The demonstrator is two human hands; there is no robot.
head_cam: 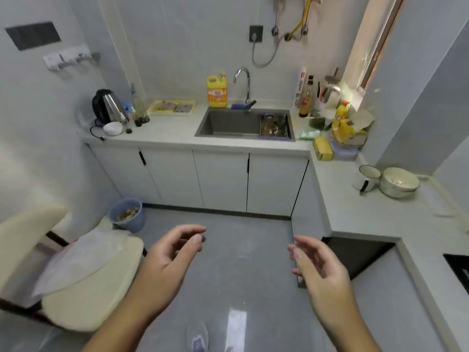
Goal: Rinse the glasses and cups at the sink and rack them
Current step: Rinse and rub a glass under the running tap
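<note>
Clear glasses (272, 125) sit in the blue-rimmed drain basket (274, 136) at the right end of the grey steel sink (223, 120). Well in front of that sink, left hand (172, 252) and right hand (317, 265) hover, both hands loosely curled, empty.

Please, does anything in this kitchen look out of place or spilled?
No spill or damage shows. Only the kettle cord lies loose near the counter edge, and bottles crowd the corner right of the sink.

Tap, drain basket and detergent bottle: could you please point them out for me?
tap (248, 87): head view, on its upright neck.
drain basket (274, 136): head view, on its front rim.
detergent bottle (217, 95): head view, on its label.
</note>
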